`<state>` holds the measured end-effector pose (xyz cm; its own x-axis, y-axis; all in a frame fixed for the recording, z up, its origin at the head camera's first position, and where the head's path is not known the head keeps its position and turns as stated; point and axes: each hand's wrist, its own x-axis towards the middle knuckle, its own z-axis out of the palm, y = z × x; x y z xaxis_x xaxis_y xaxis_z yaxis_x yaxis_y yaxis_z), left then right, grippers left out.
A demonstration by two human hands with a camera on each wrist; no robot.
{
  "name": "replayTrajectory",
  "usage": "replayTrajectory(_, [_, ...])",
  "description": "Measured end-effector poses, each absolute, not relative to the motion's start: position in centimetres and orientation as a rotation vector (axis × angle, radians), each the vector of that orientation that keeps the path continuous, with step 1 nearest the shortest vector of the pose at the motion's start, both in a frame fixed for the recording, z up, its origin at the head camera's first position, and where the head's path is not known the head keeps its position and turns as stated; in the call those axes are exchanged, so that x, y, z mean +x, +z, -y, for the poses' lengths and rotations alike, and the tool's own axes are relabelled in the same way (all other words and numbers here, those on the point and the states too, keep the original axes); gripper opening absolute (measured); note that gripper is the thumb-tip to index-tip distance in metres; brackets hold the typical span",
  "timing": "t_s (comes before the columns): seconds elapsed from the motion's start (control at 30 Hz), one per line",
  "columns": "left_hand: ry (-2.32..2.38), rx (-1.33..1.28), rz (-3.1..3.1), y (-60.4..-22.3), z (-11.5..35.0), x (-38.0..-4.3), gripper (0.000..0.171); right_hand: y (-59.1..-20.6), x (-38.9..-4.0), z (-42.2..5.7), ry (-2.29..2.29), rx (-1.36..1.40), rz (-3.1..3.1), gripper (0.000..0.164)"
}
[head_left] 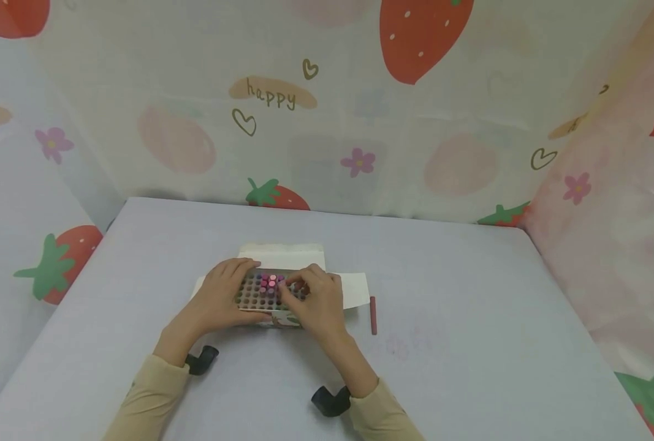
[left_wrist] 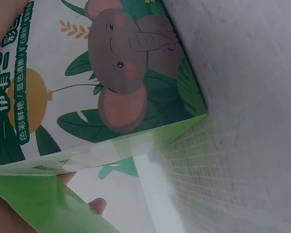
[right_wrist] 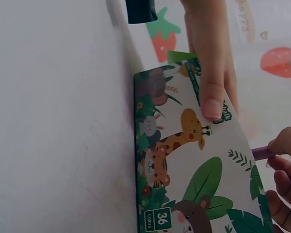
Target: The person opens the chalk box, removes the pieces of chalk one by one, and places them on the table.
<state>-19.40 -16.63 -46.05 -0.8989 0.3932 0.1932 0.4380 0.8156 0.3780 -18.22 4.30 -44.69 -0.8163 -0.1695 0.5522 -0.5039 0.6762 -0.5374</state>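
An opened chalk box (head_left: pixel 287 319) with printed animals stands on the table. Its holed insert (head_left: pixel 253 301) shows rows of round holes, and several pink and purple chalk sticks (head_left: pixel 272 282) stand in the middle ones. My left hand (head_left: pixel 220 298) grips the box's left end, thumb across the printed front. Over the insert, my right hand (head_left: pixel 320 301) pinches a purple chalk stick (right_wrist: pixel 263 153) between thumb and index finger; its lower end is hidden behind the box wall in the right wrist view. The left wrist view shows the elephant print (left_wrist: pixel 119 58) close up.
A reddish-brown chalk stick (head_left: pixel 373 315) lies on the white table (head_left: pixel 470 343), right of the box. The box's white flaps spread to the back (head_left: pixel 282 254) and right (head_left: pixel 354 289). A patterned cloth (head_left: pixel 338 110) hangs behind the table.
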Motion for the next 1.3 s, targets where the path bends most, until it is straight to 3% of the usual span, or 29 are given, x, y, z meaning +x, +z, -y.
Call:
replayTrajectory(0.67, [-0.647,-0.672,2.901,-46.3,16.7,-19.4,0.105,-42.2,-18.4,-6.4,1.127,0.501,2.411,0.01])
replayTrajectory(1.3, [-0.652,-0.67,2.91,-46.1,16.6,-19.3,0.105,-40.1,-19.3,-11.7,1.251,0.408,2.437,0.01])
